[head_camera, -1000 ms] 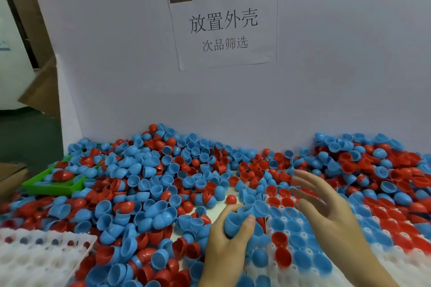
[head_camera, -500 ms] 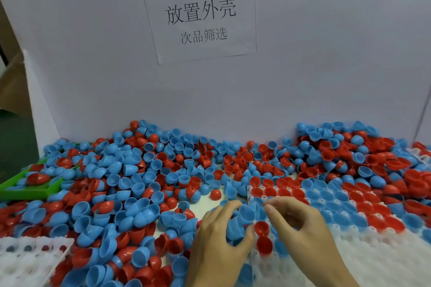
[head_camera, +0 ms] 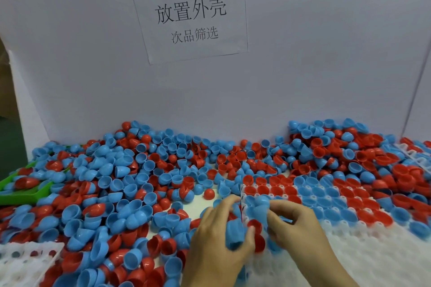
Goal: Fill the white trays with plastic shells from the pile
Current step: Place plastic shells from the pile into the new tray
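Our left hand (head_camera: 217,237) grips stacked blue shells (head_camera: 234,232); our right hand (head_camera: 296,223) pinches one blue shell (head_camera: 260,212) (over the white tray (head_camera: 349,251) at the table's near edge).

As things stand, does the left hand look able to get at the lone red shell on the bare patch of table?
Probably yes: the red shell lies just beyond the left hand, nothing between, though that hand holds blue shells.

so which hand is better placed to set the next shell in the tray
Probably the right hand: it hovers over the white tray, pinching a blue shell just above the cups. The left hand grips a stack of blue shells at the tray's edge, feeding it.
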`<state>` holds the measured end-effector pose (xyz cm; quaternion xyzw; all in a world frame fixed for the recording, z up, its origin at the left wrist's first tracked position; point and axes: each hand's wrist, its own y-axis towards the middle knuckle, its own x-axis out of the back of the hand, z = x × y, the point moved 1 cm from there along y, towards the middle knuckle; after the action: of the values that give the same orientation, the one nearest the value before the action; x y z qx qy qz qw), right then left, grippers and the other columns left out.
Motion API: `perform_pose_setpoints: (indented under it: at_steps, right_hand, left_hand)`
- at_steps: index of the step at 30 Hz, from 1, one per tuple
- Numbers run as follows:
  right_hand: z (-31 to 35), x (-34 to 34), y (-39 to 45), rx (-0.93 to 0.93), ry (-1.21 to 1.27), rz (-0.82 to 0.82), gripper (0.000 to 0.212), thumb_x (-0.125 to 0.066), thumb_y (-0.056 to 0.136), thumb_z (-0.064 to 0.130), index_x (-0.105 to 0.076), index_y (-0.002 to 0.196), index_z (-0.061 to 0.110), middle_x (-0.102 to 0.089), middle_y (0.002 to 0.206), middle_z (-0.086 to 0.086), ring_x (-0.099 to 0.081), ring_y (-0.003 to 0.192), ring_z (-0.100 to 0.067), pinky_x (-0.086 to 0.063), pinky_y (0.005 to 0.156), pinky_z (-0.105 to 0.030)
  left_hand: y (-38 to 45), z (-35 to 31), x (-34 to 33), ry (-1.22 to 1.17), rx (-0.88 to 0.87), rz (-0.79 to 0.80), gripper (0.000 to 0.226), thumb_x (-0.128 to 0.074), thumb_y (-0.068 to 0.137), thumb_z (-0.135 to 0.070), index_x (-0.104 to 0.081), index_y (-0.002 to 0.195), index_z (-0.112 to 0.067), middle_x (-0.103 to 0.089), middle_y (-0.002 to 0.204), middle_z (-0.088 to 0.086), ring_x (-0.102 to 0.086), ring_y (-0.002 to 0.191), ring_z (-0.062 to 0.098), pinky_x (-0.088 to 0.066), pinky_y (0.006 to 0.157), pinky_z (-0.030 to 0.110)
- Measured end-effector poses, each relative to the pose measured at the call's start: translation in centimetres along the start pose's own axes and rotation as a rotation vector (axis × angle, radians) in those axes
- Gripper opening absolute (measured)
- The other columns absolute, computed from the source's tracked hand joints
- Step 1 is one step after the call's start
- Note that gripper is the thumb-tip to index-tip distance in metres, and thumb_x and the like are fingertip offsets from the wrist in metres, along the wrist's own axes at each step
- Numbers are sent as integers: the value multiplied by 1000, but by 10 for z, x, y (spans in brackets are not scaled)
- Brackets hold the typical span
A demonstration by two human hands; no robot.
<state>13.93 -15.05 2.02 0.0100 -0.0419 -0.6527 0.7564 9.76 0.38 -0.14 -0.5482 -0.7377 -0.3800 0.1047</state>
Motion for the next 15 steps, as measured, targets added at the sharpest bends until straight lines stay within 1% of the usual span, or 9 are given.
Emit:
perform_pose_setpoints:
  at_steps: [1,2,4,6,7,8,10,13,15]
  right_hand:
    - [0,4,1,-22,90,-3,12,-72,88,15,-81,83,21,-60,58,2,-45,47,-7,-38,47,-15]
    - [2,8,2,-40,178,-1,9,-73,83,19,-81,87,20,-58,58,1,-43,48,-7,-38,46,-15]
    - [4,16,6,-60,318,7,23,-72,73,21,-81,94,16,-57,59,1,-43,49,-6,-40,46,-14]
    - [7,25,12,-72,388,28,27,-69,74,14,-79,98,8,-57,61,0,-44,49,-6,-43,46,-13]
    - [8,29,15,-76,404,47,27,-68,76,11,-78,100,5,-56,61,0,-44,50,-6,-44,47,-13]
    - [8,33,17,-78,406,54,28,-67,76,9,-77,101,4,-55,62,-1,-45,50,-7,-44,47,-14]
    - [6,42,21,-78,382,43,27,-67,75,10,-78,100,5,-59,66,-3,-46,54,-8,-46,49,-15]
    - [3,59,15,-83,291,-19,29,-71,70,13,-79,97,11,-65,72,-8,-47,58,-13,-49,53,-20]
    - [3,74,9,-62,112,-98,26,-75,68,18,-80,93,20,-70,77,-13,-51,62,-20,-49,59,-28]
  left_hand:
    - [0,1,2,-83,57,-29,46,-58,75,-64,-46,118,-56,-58,102,-21,-57,100,-2,-48,82,13]
    - [1,2,3,-155,102,-60,41,-66,79,-56,-48,116,-53,-62,99,-15,-61,94,2,-50,80,16]
    - [3,5,7,-273,151,-126,35,-73,86,-34,-53,113,-46,-67,89,-5,-65,81,8,-51,73,17]
    - [4,5,11,-383,192,-173,36,-72,89,-21,-54,104,-49,-69,81,-5,-63,64,8,-51,63,18]
    - [4,5,12,-429,213,-183,37,-71,90,-18,-54,99,-50,-68,75,-9,-58,54,6,-49,56,18]
    - [4,5,13,-466,231,-189,36,-69,90,-17,-55,95,-50,-65,69,-12,-50,47,4,-45,50,17]
    - [5,5,14,-534,264,-197,33,-68,91,-16,-57,89,-48,-59,59,-9,-40,41,2,-40,44,17]
    - [6,7,14,-589,311,-219,26,-66,92,-17,-59,91,-42,-58,55,-7,-46,42,2,-42,46,19]
    - [7,8,13,-612,338,-234,17,-65,92,-19,-60,98,-34,-63,59,-7,-51,45,1,-44,47,19]
